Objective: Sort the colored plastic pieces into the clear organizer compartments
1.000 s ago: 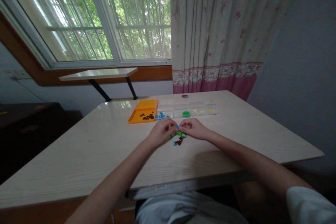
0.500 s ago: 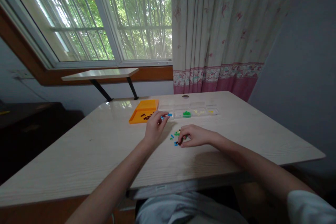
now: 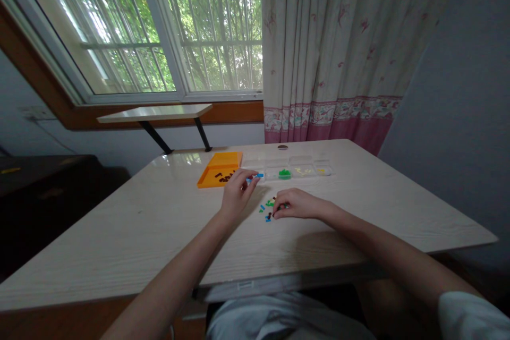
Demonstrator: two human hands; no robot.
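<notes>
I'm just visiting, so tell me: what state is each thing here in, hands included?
Orange box: open, dark brown pieces inside.
Clear compartments: lids seemingly folded back; one holds green pieces.
Left hand: fingers curled at the blue pieces; grip unclear.
Right hand: bent over the small coloured pieces; grip unclear.
Small coloured pieces: loosely grouped on the table, partly hidden.
Curtain: hanging in folds.

Desk [image 3: 159, 244]: pale wood grain, smooth, faintly glossy
Orange case [image 3: 225, 159]: smooth plastic
Divided tray [image 3: 272, 176]: clear, shiny plastic
Green pieces [image 3: 284, 173]: plastic-looking
Curtain [image 3: 338, 37]: matt, printed cloth
</notes>
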